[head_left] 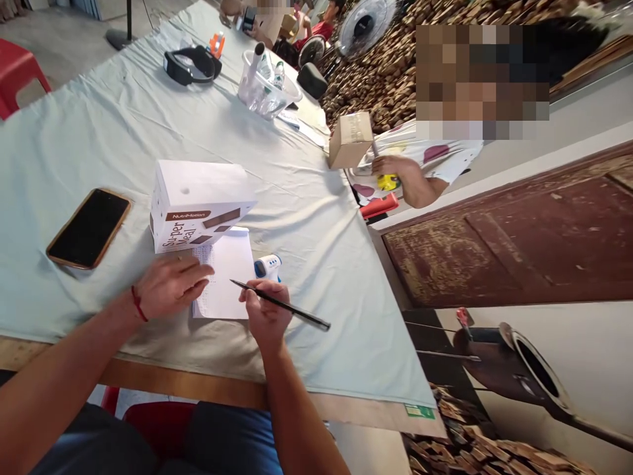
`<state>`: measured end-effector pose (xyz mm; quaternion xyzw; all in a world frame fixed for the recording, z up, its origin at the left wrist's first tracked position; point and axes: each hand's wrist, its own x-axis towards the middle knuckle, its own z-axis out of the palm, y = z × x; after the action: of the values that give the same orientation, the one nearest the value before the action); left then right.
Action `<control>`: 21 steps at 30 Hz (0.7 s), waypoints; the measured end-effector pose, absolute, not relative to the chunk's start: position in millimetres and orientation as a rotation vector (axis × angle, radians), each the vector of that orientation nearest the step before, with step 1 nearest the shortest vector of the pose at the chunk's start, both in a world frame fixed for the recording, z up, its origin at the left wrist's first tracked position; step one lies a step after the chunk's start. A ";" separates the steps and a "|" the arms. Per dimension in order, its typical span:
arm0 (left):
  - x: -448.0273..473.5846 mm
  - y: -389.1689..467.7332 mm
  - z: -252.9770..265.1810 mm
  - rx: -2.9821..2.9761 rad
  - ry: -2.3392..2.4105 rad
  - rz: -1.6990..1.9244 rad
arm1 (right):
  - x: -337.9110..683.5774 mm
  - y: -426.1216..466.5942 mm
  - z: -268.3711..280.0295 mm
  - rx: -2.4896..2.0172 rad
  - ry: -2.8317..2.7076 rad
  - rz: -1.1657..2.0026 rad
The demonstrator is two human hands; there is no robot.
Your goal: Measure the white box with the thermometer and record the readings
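Note:
My right hand (270, 316) is closed around a dark pen (301, 312). The pen's tip points left, over the white notepad (227, 293). Fingers stretched out, my left hand (173, 285) lies on the pad's left edge, just in front of a white NutriMotion carton (205, 181). Small writing runs down the left side of the page. The carton covers the far left corner of the pad. A white and blue infrared thermometer (268, 266) sits just beyond my right hand, partly hidden by it. On the left a phone (90, 227) with a dark screen lies in an orange-brown case.
Farther along the cloth-covered table (316, 211) are a black headset (190, 64), an orange tape dispenser (216, 45) and a basket (267, 99) with plastic bottles. A person at the right edge handles a cardboard box (351, 140). A stack of wood rises behind.

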<state>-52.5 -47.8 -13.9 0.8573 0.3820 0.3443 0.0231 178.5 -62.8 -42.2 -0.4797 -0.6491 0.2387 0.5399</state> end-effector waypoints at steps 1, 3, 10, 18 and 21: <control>-50.9 -47.5 -15.8 2.657 1.150 0.805 | 172.6 -65.1 -41.3 -1.133 -1.472 0.657; -47.9 -46.9 -18.1 2.617 1.122 0.388 | 162.2 -68.2 -39.2 -1.140 -1.417 0.821; -43.2 -47.1 -11.1 2.470 1.170 0.076 | 151.2 -64.7 -47.3 -1.414 -1.410 0.821; -43.4 -47.2 -5.2 2.432 1.187 0.050 | 148.8 -63.4 -55.5 -1.402 -1.483 0.739; -43.5 -47.2 -3.6 2.415 1.187 0.040 | 148.5 -63.3 -56.1 -1.416 -1.488 0.730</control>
<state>-43.5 -47.2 -3.6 0.8747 0.4299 0.0145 0.2232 148.5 -63.3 -56.1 -0.5760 -0.6052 0.2969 0.4623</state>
